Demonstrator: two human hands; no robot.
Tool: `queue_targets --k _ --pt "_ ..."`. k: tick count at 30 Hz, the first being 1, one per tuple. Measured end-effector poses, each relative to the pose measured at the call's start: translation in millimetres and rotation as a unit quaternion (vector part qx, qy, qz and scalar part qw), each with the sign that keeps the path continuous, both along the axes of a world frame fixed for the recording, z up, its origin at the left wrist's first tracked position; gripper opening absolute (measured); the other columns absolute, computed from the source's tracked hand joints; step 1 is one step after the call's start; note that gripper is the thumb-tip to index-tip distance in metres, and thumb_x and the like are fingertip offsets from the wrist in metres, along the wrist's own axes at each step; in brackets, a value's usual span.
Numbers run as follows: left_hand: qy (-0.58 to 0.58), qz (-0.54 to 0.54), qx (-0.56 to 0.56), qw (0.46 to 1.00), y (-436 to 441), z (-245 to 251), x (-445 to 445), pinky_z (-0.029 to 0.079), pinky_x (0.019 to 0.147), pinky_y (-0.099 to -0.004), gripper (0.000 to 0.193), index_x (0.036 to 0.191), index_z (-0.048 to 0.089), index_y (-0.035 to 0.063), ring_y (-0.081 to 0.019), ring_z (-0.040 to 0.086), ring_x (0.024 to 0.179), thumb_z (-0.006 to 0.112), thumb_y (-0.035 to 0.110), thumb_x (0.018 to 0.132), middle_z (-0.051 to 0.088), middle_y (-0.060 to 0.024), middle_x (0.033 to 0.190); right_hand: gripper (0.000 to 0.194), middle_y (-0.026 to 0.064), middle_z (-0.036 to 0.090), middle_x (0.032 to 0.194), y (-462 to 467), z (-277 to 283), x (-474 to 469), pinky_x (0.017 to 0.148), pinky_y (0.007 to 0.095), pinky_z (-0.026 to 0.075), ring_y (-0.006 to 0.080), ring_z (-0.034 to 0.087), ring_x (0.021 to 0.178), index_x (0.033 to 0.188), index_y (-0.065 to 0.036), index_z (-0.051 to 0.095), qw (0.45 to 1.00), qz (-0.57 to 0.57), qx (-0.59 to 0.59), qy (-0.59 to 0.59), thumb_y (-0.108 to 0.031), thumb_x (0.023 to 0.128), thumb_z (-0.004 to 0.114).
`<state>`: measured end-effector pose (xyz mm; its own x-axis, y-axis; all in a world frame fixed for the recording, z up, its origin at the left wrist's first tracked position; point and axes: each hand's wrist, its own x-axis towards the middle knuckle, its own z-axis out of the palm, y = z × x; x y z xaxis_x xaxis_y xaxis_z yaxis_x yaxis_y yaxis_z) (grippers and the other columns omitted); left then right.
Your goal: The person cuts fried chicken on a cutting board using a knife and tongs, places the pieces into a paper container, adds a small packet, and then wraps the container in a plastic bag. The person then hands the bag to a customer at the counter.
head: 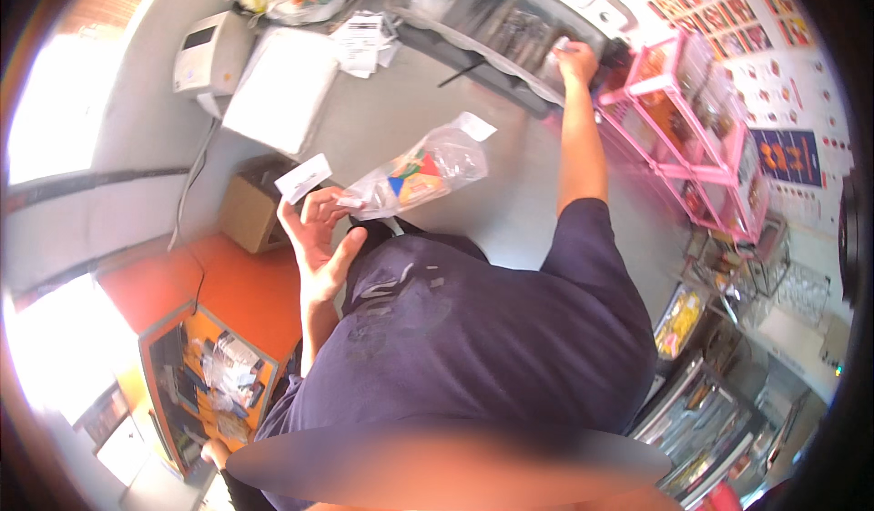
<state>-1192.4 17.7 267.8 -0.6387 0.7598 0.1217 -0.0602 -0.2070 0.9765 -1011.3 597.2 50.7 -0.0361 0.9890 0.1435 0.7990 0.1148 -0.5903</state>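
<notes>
A clear plastic bag (423, 176) with a red, green, blue and orange printed item inside lies on the grey tabletop in front of me. A white paper slip (474, 126) is at its far end. My left hand (317, 238) is at the bag's near corner, fingertips against the plastic and thumb apart. Another white slip (302, 177) meets my index fingertip; whether it is pinched or stuck there is unclear. My right arm stretches forward, and my right hand (579, 63) grips a small white item (561, 44) over the right end of a grey divided bin (471, 50).
Dark, thin packets (522, 33) fill the bin's middle. A pink plastic rack (676, 121) stands right of my arm. Leftward are a label printer (208, 53), a white flat box (281, 91), receipts (365, 41) and a cardboard box (252, 203). Another person's hand (216, 453) is at lower left.
</notes>
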Motion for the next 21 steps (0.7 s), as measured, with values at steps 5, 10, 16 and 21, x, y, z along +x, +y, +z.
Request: queue_targets --k 5,10,16,21 --pt "-0.014 -0.001 -0.01 1.0 4.4 2.9 -0.1 0.047 0.101 -0.0465 0.094 0.155 0.015 0.0137 -0.0278 0.059 0.117 0.075 0.0 0.084 0.054 -0.0152 0.127 0.043 0.0161 0.077 0.106 -0.1 48.8 18.6 0.093 0.0395 0.056 0.031 0.073 0.103 0.109 -0.01 0.075 0.998 0.053 -0.031 0.029 -0.019 0.07 0.089" --pt "-0.016 -0.001 -0.008 1.0 4.4 3.6 -2.4 0.047 0.101 -0.0468 0.091 0.155 0.017 0.0137 -0.0273 0.061 0.114 0.073 0.0 0.086 0.054 -0.0146 0.127 0.041 0.0141 0.078 0.103 -3.3 91.3 36.5 0.092 0.0366 0.056 0.0265 0.075 0.099 0.11 -0.006 0.075 0.996 0.081 -0.026 0.036 -0.018 0.072 0.086" --pt "-0.013 -0.001 -0.009 1.0 3.1 1.6 -4.3 0.047 0.1 -0.0455 0.089 0.155 0.015 0.0137 -0.0274 0.062 0.113 0.07 -0.003 0.087 0.054 -0.0151 0.127 0.029 0.0144 0.077 0.107 12.2 121.3 53.7 0.093 0.038 0.055 0.0292 0.074 0.102 0.108 -0.008 0.077 0.992 0.102 0.053 -0.062 -0.015 0.081 0.073" --pt "0.003 -0.021 -0.014 1.0 0.5 -2.5 -6.5 0.048 0.099 -0.0449 0.09 0.155 0.011 0.0137 -0.028 0.063 0.111 0.069 -0.003 0.089 0.053 -0.0156 0.128 0.026 0.015 0.076 0.107 13.1 175.4 56.6 0.091 0.0414 0.055 0.0327 0.073 0.103 0.107 -0.012 0.077 0.99 0.074 0.086 -0.088 -0.012 0.084 0.066"
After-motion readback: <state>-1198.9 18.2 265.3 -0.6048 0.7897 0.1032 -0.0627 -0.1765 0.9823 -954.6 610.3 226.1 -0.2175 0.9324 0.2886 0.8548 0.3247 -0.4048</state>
